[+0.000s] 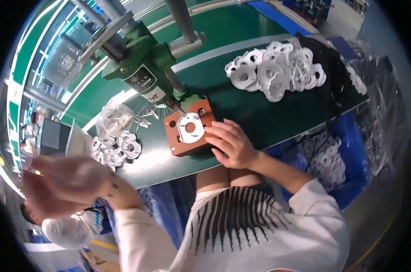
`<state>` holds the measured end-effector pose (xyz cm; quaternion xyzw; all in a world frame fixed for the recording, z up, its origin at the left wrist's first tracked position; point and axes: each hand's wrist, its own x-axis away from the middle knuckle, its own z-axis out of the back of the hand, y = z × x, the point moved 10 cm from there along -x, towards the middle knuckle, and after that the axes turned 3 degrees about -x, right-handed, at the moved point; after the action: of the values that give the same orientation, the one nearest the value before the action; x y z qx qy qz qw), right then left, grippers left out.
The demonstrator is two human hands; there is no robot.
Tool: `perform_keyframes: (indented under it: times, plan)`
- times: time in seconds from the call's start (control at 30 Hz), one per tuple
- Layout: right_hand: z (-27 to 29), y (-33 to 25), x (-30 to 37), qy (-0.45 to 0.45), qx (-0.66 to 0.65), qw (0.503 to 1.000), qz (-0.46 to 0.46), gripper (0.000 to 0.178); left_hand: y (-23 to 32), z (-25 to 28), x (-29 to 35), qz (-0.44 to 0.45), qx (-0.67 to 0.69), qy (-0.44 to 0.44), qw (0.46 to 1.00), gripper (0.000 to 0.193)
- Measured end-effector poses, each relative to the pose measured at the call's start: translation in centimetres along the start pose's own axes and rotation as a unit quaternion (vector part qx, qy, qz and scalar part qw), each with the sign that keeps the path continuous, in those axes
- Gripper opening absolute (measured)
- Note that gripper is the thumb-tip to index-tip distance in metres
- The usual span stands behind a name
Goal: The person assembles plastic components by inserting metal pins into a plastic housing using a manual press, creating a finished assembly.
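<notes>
A white plastic ring-shaped part with a round centre hole lies in an orange-brown fixture block beneath a green hand press. The press's metal tip comes down by the part's upper edge. My right hand rests at the block's right side, its fingers apart and their tips at the part's edge, gripping nothing visible. Away to the left my left hand is raised off the bench and smeared by motion. Whether its fingers hold anything cannot be seen.
White parts form a large heap at the back right and a smaller pile left of the block. Metal pins lie beside a clear bag. A blue bin of parts stands below the bench's right edge. Another person is at lower left.
</notes>
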<state>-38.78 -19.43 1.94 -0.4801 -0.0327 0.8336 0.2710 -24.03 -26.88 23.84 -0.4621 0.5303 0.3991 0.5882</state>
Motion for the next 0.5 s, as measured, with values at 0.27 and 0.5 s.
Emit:
perform_keyframes:
  times: [0.27,0.5]
  plan:
    - [10.3,-8.1,-4.7,0.446,-0.343,0.825,0.055,0.053,-1.6,20.9,7.8,0.253,0.223,-0.062,0.939,0.066]
    - [11.5,-9.6,-10.6,0.473,-0.194,0.850,0.128,0.060,-6.0,21.7,9.3,0.325,0.225,0.033,0.918,0.087]
